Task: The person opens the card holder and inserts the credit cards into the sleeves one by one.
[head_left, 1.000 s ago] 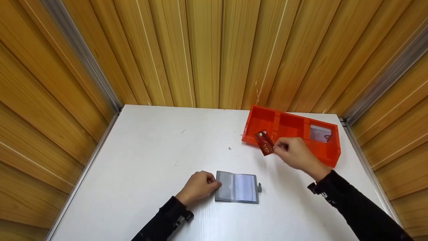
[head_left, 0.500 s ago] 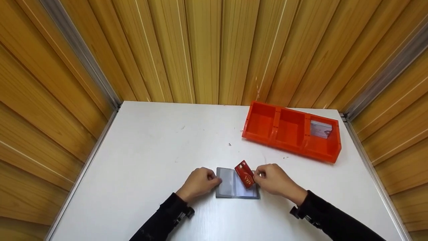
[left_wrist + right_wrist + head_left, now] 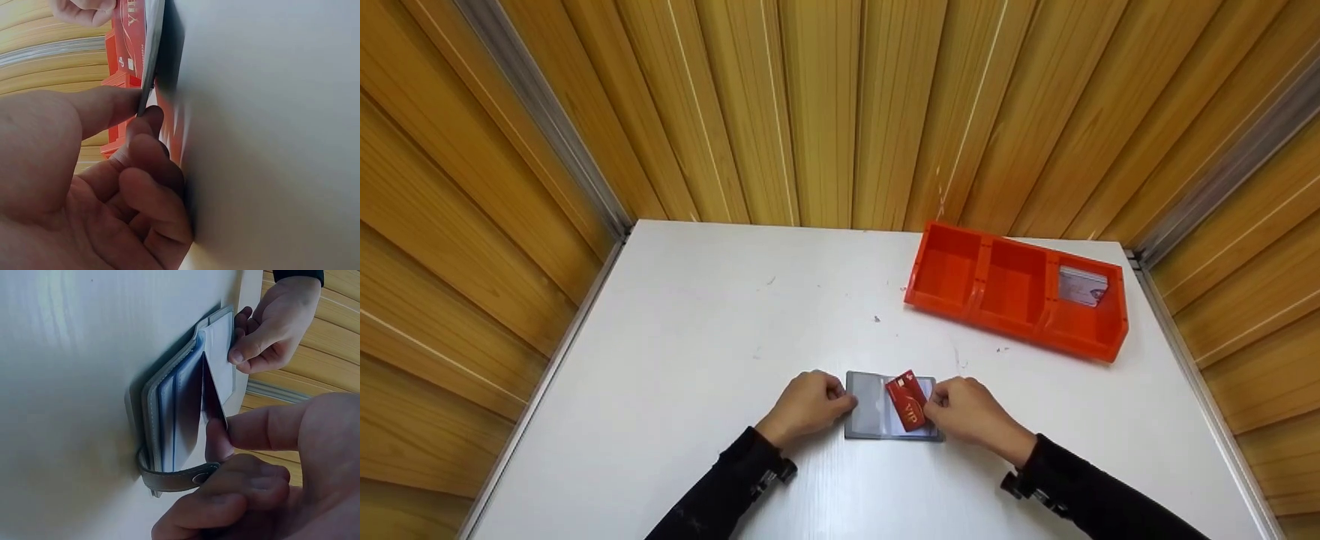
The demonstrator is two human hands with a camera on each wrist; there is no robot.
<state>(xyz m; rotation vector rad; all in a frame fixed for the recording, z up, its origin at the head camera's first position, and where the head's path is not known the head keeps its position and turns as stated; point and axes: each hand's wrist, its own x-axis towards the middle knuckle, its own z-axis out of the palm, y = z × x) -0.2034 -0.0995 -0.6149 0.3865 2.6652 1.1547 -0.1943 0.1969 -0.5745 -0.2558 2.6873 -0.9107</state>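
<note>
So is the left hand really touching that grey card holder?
Touching: the left wrist view shows the left hand pinching the edge of the grey card holder between thumb and finger.

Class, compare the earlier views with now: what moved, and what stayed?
The right-hand grip has carried the red VIP card leftward and nearer, from by the orange tray to the right side of the open card holder. Nothing was newly grasped or let go. The left-hand grip stays on the holder's left edge; the tray and its pale cards stay put.
</note>
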